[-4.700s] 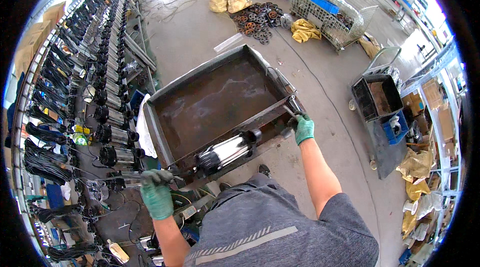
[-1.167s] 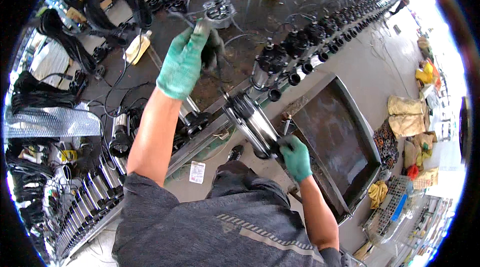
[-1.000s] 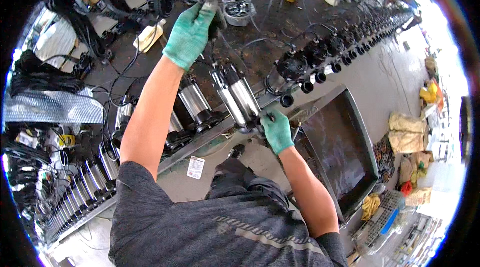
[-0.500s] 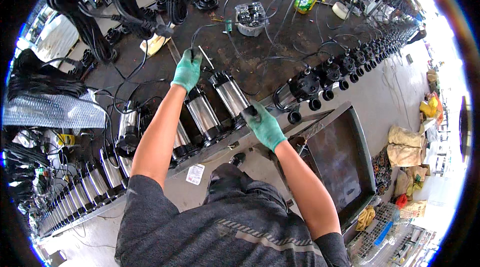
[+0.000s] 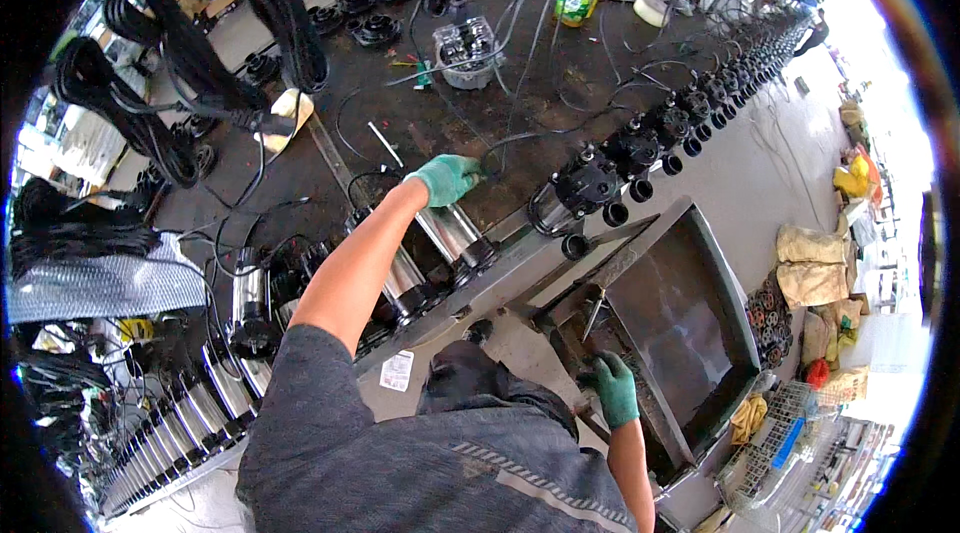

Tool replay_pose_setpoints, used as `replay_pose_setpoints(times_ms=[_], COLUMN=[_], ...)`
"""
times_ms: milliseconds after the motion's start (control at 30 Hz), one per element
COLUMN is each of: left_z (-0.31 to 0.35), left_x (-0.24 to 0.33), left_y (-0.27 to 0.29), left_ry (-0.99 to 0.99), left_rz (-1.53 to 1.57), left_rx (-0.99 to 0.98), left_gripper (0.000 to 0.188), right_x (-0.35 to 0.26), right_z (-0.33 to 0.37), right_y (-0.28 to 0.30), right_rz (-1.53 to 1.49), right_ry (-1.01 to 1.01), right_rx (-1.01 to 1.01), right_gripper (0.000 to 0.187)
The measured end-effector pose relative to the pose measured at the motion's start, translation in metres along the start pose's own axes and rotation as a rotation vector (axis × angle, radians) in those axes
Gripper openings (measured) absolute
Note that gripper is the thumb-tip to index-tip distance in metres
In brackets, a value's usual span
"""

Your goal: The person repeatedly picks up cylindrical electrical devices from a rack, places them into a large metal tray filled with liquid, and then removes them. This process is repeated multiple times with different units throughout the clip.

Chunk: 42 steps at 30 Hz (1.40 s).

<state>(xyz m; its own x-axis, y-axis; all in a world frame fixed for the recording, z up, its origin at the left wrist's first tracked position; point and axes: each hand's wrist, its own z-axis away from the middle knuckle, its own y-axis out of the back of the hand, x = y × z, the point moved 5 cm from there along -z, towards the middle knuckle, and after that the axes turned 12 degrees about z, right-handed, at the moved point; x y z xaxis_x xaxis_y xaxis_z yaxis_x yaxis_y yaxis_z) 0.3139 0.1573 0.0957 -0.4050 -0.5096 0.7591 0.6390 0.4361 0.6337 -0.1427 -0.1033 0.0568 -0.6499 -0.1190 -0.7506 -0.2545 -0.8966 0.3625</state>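
My left hand (image 5: 448,180), in a green glove, reaches over the top of a silver cylindrical pump body (image 5: 455,233) that stands upright at the bench edge. Its fingers are closed on a black cable (image 5: 492,161) curving away to the right. Another silver pump body (image 5: 404,283) stands just left, partly behind my forearm. My right hand (image 5: 614,391), gloved in green too, is low over the dark metal ledge beside the tray (image 5: 680,318). Its fingers are curled; what they grip is hidden. A metal rod-like tool (image 5: 594,315) lies on that ledge above the hand.
Black pump units (image 5: 585,188) line the bench's right edge; more silver bodies (image 5: 185,413) run along its left edge. Bundled black cables (image 5: 275,13) hang overhead. A clear tub of small parts (image 5: 466,53) and a green-yellow bottle (image 5: 577,1) stand on the dark bench (image 5: 400,118).
My left hand has moved right and nearer, over the pump body, drawing the cable along. My right hand has left the pump's lower end and dropped to the ledge by the tray.
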Motion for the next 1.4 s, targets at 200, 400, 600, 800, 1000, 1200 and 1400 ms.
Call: replay_pose_setpoints(times_ms=[200, 400, 600, 800, 1000, 1200, 1400], left_z=[-0.061, -0.068, -0.067, -0.077, -0.065, -0.080, -0.090], left_x=[-0.017, -0.057, -0.040, -0.067, -0.048, -0.049, -0.087], left_y=[-0.042, -0.046, -0.033, -0.042, -0.010, -0.026, -0.035], left_ry=[0.180, 0.348, 0.379, 0.421, 0.418, 0.409, 0.431], left_rz=[-0.257, -0.593, -0.573, -0.429, -0.454, -0.569, -0.532], left_rx=[-0.369, -0.027, -0.065, 0.097, 0.001, -0.257, -0.031], left_gripper=[0.052, 0.046, 0.037, 0.043, 0.046, 0.037, 0.041], right_x=[0.088, 0.170, 0.224, 0.183, 0.194, 0.238, 0.225], right_z=[0.059, 0.123, 0.143, 0.127, 0.133, 0.142, 0.153], right_y=[0.036, 0.051, 0.039, 0.036, 0.041, 0.031, 0.037], right_rz=[-0.287, -0.438, -0.526, -0.470, -0.403, -0.446, -0.446], right_ry=[-0.189, -0.325, -0.349, -0.328, -0.321, -0.346, -0.352], right_rx=[0.249, 0.396, 0.377, 0.301, 0.337, 0.341, 0.384], right_gripper=[0.028, 0.029, 0.032, 0.033, 0.032, 0.029, 0.031])
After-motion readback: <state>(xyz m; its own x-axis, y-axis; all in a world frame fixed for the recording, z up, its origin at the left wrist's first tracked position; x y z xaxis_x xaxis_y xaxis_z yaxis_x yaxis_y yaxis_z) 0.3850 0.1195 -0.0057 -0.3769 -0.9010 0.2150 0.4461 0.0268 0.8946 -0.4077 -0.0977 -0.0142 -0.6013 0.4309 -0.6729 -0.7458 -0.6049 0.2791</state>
